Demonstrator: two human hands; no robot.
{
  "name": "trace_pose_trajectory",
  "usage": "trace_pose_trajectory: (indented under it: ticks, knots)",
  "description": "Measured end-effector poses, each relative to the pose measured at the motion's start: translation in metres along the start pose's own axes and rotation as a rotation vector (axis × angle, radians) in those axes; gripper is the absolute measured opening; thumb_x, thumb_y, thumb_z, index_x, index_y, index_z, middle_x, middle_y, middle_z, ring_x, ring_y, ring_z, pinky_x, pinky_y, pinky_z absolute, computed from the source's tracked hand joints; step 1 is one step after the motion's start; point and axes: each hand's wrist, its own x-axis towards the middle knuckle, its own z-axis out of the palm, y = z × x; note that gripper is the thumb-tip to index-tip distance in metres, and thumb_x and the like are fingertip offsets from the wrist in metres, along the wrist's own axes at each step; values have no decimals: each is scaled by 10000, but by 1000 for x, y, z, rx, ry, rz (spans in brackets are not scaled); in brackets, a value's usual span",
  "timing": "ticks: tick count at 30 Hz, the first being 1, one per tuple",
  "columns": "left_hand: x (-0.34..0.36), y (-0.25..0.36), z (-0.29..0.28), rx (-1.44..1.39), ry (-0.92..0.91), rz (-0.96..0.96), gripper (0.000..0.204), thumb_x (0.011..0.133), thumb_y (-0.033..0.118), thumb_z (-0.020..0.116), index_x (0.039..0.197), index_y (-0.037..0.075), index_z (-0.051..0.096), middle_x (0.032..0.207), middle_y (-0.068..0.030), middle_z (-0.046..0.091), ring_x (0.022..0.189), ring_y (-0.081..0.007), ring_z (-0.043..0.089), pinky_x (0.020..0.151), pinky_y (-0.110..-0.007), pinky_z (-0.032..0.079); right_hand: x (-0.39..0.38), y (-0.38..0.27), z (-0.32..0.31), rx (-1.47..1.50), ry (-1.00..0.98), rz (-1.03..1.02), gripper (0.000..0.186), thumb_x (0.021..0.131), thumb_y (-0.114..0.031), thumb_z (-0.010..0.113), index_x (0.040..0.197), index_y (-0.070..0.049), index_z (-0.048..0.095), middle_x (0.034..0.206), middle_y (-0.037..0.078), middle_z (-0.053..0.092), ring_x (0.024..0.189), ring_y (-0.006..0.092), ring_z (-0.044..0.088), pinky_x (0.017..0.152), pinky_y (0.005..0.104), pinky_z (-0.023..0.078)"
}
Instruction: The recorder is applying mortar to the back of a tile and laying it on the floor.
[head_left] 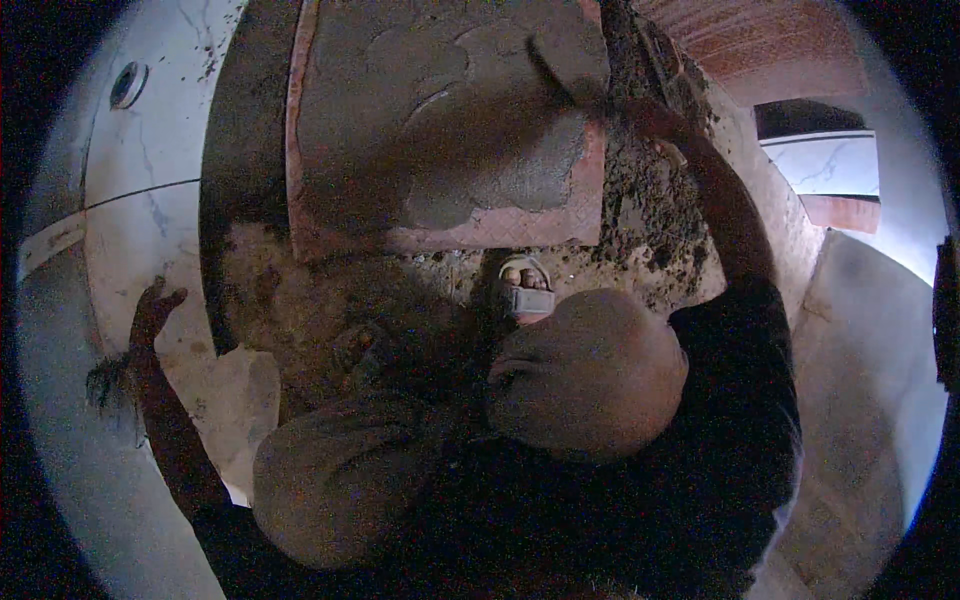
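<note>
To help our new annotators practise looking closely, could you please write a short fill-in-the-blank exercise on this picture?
The pink slab is partly covered with paste coloured ____.
The hand nearest the dark tool is the ____ one.
The round object shows near the picture's upper ____ corner.
Missing words: grey; right; left.

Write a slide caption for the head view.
Right hand holds a dark tool over grey paste on a reddish slab; left hand open beside white tile.

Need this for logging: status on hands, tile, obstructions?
Left hand open by white surface. Right hand gripping dark tool. Pink tile mostly under grey paste. Sandalled foot by near edge.
</note>
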Motion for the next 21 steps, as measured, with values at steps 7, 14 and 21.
trace_pose_trajectory:
  ticks: [7,14,21]
  knots:
    - [19,-19,-6,102,-249,-142,841,719,560,602,1268,-42,390,1252,-249,446,1180,-327,424,980,-391,325,-53,-21,44,-36,-234,67,435,897,-441,373,1147,-124,535,1029,94,603,738,281,622,681,415,512]
    - [27,-12,0,299,-93,-53,866,703,587,599,1221,-84,424,1204,-266,481,1154,-333,451,967,-398,342,-73,-36,91,-506,50,-221,458,897,-482,366,1127,-126,542,938,114,624,692,292,631,630,422,521]
    - [19,11,-6,259,-58,-128,880,689,589,619,1193,-109,437,1182,-268,499,1146,-330,463,960,-396,355,-10,-91,84,164,170,-50,393,879,-424,438,1097,-114,540,735,170,609,694,303,621,552,444,502]
